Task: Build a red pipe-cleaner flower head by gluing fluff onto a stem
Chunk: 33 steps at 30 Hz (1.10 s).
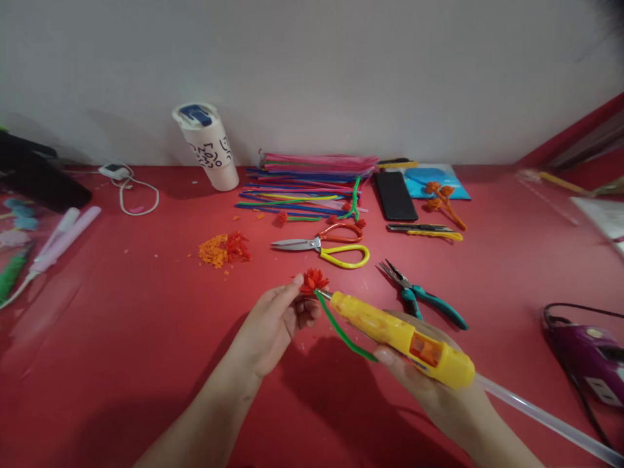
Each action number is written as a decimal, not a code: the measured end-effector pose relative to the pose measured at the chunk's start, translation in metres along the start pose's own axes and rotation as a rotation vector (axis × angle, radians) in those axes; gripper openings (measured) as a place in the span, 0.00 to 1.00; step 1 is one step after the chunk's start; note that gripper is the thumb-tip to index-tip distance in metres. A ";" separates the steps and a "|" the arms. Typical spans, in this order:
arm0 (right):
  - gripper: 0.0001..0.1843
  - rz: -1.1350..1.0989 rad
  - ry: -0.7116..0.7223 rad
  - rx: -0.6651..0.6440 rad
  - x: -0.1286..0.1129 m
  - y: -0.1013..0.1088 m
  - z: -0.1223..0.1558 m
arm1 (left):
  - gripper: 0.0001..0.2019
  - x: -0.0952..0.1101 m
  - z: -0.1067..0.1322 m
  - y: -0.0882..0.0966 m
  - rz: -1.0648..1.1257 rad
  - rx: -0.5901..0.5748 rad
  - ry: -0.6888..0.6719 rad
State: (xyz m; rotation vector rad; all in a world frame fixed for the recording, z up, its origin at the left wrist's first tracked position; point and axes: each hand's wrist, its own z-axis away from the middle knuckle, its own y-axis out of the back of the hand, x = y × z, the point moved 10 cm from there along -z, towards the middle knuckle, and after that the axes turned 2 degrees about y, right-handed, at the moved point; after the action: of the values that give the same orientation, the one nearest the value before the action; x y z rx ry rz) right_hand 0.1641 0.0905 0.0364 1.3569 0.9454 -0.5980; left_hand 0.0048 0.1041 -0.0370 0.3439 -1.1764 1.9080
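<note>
In the head view my left hand [275, 318] pinches a small red flower [316, 281] whose petals look like pieces of fuzzy pipe cleaner. A green pipe cleaner stem [341, 330] curves down from beneath the flower to the fingers of my right hand [414, 370]. That hand is wrapped round a yellow hot glue gun [390, 328] with a clear glue stick in its back end. The gun's metal nozzle meets the underside of the flower, beside the top of the stem. Scissors [322, 246] with red and yellow handles lie just beyond.
Orange and red clippings [219, 250] lie left of the scissors. Behind are pipe cleaners [302, 188], a white tumbler [207, 146] and a black phone [396, 196]. Pliers [419, 296], a utility knife [426, 230] and an orange flower stem [446, 198] are right. A purple power strip [587, 357] sits far right.
</note>
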 end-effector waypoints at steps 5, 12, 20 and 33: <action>0.14 0.004 0.001 -0.013 0.000 0.000 0.000 | 0.14 0.000 0.001 -0.001 -0.006 0.003 0.004; 0.16 0.005 -0.027 -0.008 0.005 -0.002 0.000 | 0.13 0.001 0.001 -0.001 0.000 -0.002 0.001; 0.18 0.192 0.120 0.032 -0.015 0.003 0.001 | 0.14 0.017 0.005 0.000 -0.214 0.048 -0.210; 0.09 -0.051 -0.133 0.136 0.038 0.028 -0.004 | 0.12 0.029 0.001 0.013 -0.060 0.113 -0.285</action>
State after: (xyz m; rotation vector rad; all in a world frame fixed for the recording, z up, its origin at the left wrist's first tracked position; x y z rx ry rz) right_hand 0.2060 0.1047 0.0202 1.3979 0.8461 -0.7939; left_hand -0.0230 0.1155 -0.0268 0.7248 -1.2266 1.9209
